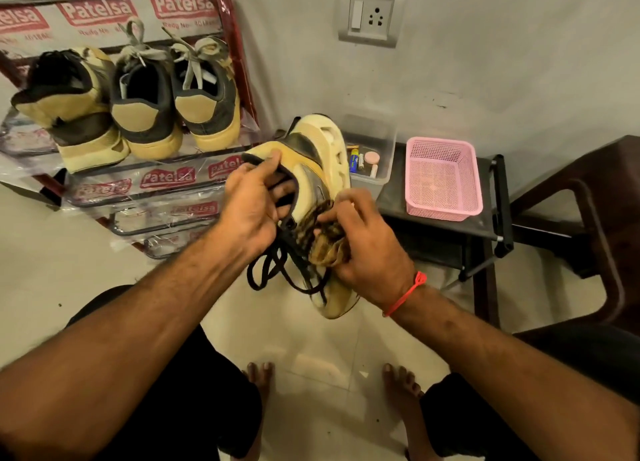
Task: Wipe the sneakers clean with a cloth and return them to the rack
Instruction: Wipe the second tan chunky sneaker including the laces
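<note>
A pale grey wall (485, 44) carries a switch-and-socket plate (372, 14). Glossy cream floor tiles (322, 356) reflect warm light. A dark low desk (443, 228) stands beside a brown plastic chair (595, 190).

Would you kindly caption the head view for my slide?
Left hand holds a sneaker while right hand rubs it with a cloth.

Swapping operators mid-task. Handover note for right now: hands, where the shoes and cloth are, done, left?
Left hand: grips the collar of the tan sneaker, held in the air above the floor.
Right hand: presses a stained cloth against the sneaker's side, near the black laces.
Three sneakers sit on the rack's top shelf; whether they are wiped cannot be told.
Left: finish wiping the held sneaker and set it on the rack.
</note>
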The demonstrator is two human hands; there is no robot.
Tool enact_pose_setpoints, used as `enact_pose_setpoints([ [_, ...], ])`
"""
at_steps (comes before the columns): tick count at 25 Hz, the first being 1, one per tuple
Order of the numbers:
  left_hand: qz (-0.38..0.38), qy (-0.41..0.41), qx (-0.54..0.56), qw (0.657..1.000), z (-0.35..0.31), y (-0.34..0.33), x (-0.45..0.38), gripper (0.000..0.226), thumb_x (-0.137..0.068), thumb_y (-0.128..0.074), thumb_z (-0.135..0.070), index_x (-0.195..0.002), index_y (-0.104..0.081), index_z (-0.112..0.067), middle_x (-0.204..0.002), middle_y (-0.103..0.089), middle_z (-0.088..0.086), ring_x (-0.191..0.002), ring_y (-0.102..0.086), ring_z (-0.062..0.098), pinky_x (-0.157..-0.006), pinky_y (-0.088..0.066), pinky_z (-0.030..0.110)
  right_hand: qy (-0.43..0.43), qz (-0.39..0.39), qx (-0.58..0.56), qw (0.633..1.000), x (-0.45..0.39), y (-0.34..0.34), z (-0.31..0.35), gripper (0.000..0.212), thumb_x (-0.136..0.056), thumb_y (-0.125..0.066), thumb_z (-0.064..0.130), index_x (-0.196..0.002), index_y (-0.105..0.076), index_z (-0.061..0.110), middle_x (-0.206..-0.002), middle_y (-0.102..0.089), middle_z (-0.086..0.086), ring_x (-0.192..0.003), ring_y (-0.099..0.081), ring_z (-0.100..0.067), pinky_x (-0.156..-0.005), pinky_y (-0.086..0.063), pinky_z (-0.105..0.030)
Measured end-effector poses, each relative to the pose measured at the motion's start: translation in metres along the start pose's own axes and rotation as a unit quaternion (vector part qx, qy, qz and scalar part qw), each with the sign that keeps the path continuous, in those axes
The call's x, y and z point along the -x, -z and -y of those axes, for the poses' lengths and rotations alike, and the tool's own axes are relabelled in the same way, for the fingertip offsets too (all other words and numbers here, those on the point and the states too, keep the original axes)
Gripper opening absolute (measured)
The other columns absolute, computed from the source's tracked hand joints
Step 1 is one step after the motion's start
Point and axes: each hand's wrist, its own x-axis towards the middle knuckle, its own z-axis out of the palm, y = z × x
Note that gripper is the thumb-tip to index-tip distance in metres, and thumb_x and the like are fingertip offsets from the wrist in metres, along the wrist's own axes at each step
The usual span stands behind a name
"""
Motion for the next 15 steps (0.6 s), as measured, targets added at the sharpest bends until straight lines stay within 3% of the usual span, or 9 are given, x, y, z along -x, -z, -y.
enact_pose_setpoints([
  [3,-0.010,0.043,0.020,0.999,-0.003,0.006,-0.001,0.044,-0.104,-0.052,-0.030,-0.142,-0.053,-0.008,-0.122,-0.073,0.007,-0.097,-0.075,0.017,-0.060,-0.060,0.029,0.049,0.056,0.065,0.995,0.014,-0.003,-0.002,0.037,-0.083,-0.061,0.029,-0.112,-0.061,0.006,-0.122,-0.051,-0.014,-0.115,-0.055,-0.029,-0.082,-0.060,-0.041],
  [5,0.010,0.060,0.008,0.998,0.003,0.000,0.005,0.040,-0.104,-0.053,-0.029,-0.140,-0.052,-0.010,-0.121,-0.073,0.010,-0.099,-0.075,0.019,-0.059,-0.061,0.032,0.032,-0.011,0.043,0.998,-0.005,0.010,-0.003,0.035,-0.085,-0.061,0.028,-0.110,-0.062,0.004,-0.118,-0.054,-0.016,-0.109,-0.055,-0.024,-0.087,-0.056,-0.031],
  [9,0.046,0.065,-0.024,0.997,0.026,-0.018,0.021,0.016,-0.103,-0.056,-0.026,-0.116,-0.055,-0.016,-0.097,-0.075,0.007,-0.072,-0.073,0.014,-0.053,-0.052,0.029,-0.058,-0.160,0.008,0.985,-0.045,0.037,-0.010,0.021,-0.079,-0.066,0.004,-0.100,-0.063,0.001,-0.103,-0.056,-0.016,-0.095,-0.051,-0.014,-0.082,-0.038,-0.007],
  [12,0.020,0.065,0.010,0.998,0.018,-0.011,0.010,0.039,-0.102,-0.058,-0.029,-0.135,-0.053,-0.008,-0.107,-0.076,0.007,-0.083,-0.076,0.017,-0.057,-0.060,0.032,-0.037,-0.114,0.002,0.993,-0.027,0.026,-0.008,0.022,-0.079,-0.067,0.012,-0.099,-0.064,0.003,-0.103,-0.055,-0.013,-0.094,-0.052,-0.015,-0.079,-0.047,-0.020],
  [13,0.005,0.061,0.030,0.998,0.011,-0.006,0.005,0.042,-0.103,-0.056,-0.030,-0.139,-0.052,-0.008,-0.112,-0.076,0.007,-0.088,-0.077,0.018,-0.058,-0.060,0.033,-0.011,-0.080,0.008,0.997,-0.015,0.020,-0.004,0.025,-0.080,-0.065,0.018,-0.100,-0.064,0.004,-0.105,-0.054,-0.013,-0.094,-0.053,-0.019,-0.077,-0.052,-0.028],
  [15,-0.032,0.044,0.063,0.997,-0.005,0.005,-0.003,0.036,-0.105,-0.051,-0.028,-0.135,-0.057,-0.008,-0.102,-0.078,0.005,-0.083,-0.077,0.014,-0.056,-0.059,0.029,0.051,0.001,0.068,0.996,0.011,0.005,-0.002,0.030,-0.080,-0.056,0.028,-0.103,-0.062,0.009,-0.109,-0.054,-0.014,-0.097,-0.057,-0.027,-0.067,-0.058,-0.040],
])
